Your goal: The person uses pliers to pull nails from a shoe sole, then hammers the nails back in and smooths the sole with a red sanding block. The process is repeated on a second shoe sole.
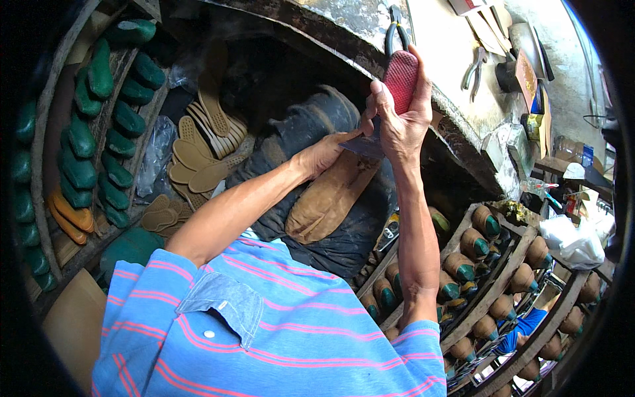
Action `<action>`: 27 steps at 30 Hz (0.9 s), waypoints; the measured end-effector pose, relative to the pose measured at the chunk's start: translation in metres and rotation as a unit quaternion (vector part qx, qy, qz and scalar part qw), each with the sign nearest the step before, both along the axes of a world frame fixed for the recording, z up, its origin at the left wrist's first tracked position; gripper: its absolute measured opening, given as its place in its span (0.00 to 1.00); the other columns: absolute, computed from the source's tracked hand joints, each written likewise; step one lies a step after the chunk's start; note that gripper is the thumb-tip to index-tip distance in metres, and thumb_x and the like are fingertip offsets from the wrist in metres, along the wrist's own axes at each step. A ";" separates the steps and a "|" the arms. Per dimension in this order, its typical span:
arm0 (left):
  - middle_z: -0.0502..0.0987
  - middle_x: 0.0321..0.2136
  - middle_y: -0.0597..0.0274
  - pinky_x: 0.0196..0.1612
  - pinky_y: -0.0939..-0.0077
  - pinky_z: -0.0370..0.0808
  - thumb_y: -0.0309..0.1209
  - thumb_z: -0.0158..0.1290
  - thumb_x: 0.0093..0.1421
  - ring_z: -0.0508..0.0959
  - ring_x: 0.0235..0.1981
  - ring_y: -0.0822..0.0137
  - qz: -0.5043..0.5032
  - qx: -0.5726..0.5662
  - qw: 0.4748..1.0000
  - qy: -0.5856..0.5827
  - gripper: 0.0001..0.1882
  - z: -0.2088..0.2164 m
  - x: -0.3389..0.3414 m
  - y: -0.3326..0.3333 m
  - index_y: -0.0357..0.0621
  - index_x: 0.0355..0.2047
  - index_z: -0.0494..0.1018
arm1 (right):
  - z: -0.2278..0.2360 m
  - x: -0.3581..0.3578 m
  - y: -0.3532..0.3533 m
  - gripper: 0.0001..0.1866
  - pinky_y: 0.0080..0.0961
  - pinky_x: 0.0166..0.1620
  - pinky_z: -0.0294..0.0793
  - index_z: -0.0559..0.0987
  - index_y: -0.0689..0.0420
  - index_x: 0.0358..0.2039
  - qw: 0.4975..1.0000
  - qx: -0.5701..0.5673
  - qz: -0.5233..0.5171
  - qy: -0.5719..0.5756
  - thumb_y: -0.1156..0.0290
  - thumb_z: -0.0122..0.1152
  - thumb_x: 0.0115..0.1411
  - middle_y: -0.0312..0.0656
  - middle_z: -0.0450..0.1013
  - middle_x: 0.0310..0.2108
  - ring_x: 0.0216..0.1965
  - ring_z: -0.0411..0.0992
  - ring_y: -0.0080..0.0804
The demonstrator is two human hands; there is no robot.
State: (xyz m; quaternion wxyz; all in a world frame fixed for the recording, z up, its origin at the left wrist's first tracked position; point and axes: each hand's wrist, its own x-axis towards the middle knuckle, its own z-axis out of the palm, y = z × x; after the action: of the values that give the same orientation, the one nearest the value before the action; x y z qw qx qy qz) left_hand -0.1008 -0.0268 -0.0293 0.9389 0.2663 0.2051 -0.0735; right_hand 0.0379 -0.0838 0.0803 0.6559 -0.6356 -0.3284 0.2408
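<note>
My right hand [405,126] is raised at the bench edge, its fingers wrapped round a red piece [401,74] with a textured face and a rounded end. Beneath it, a dark thin flat piece [364,146] reaches toward my left hand [322,156]. The left fingers are closed at that dark piece's edge; their exact hold is partly hidden. Across my lap, just under both hands, lies a tan suede-like shoe-shaped piece [325,206] with a crease down its middle. Whether the red and dark pieces are joined, I cannot tell.
Pliers [397,32] lie on the worn bench [440,73], with a second pair of pliers [474,69] farther right. Green shoe lasts [81,137] fill racks at left, near stacked tan soles [192,155]. Brown-and-green lasts [474,243] fill wooden racks at right.
</note>
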 end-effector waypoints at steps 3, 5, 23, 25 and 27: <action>0.83 0.61 0.59 0.67 0.69 0.77 0.55 0.52 0.82 0.80 0.60 0.71 0.004 0.052 0.998 0.017 0.31 0.001 -0.001 0.001 0.40 0.65 0.82 | -0.004 0.004 -0.008 0.43 0.22 0.23 0.78 0.63 0.45 0.82 1.000 -0.004 0.004 -0.023 0.80 0.71 0.72 0.37 0.77 0.39 0.22 0.75 0.19; 0.83 0.61 0.59 0.67 0.68 0.77 0.55 0.51 0.82 0.80 0.61 0.72 -0.014 0.050 0.999 -0.009 0.30 0.000 0.001 0.003 0.40 0.64 0.82 | -0.006 0.007 -0.017 0.44 0.21 0.24 0.78 0.63 0.45 0.82 1.000 0.009 0.019 -0.022 0.82 0.71 0.71 0.38 0.78 0.42 0.22 0.75 0.19; 0.87 0.44 0.66 0.49 0.72 0.84 0.54 0.53 0.82 0.84 0.42 0.74 -0.021 -0.035 0.999 0.002 0.26 -0.009 0.010 0.001 0.44 0.55 0.83 | 0.006 -0.002 -0.036 0.43 0.31 0.22 0.79 0.52 0.41 0.84 0.981 0.105 -0.132 0.096 0.81 0.61 0.78 0.41 0.71 0.24 0.16 0.71 0.29; 0.87 0.46 0.65 0.51 0.72 0.85 0.53 0.53 0.82 0.85 0.43 0.74 0.008 -0.065 0.998 -0.001 0.25 -0.007 0.011 0.000 0.43 0.57 0.82 | -0.001 -0.010 -0.032 0.43 0.30 0.22 0.77 0.52 0.42 0.84 0.978 0.094 -0.174 0.068 0.81 0.62 0.77 0.40 0.71 0.24 0.17 0.71 0.29; 0.87 0.47 0.67 0.54 0.72 0.84 0.51 0.53 0.82 0.86 0.45 0.74 0.005 -0.073 0.997 -0.002 0.24 -0.005 0.011 0.001 0.44 0.59 0.82 | -0.008 -0.020 -0.033 0.45 0.29 0.23 0.77 0.50 0.42 0.84 0.968 0.123 -0.208 0.061 0.81 0.62 0.77 0.40 0.72 0.27 0.20 0.72 0.27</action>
State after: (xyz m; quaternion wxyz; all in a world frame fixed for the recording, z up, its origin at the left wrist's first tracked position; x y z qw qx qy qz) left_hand -0.0899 -0.0256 -0.0343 0.9565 0.1964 0.1992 -0.0830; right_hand 0.0181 -0.1165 0.0726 0.7836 -0.5884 -0.1754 0.0955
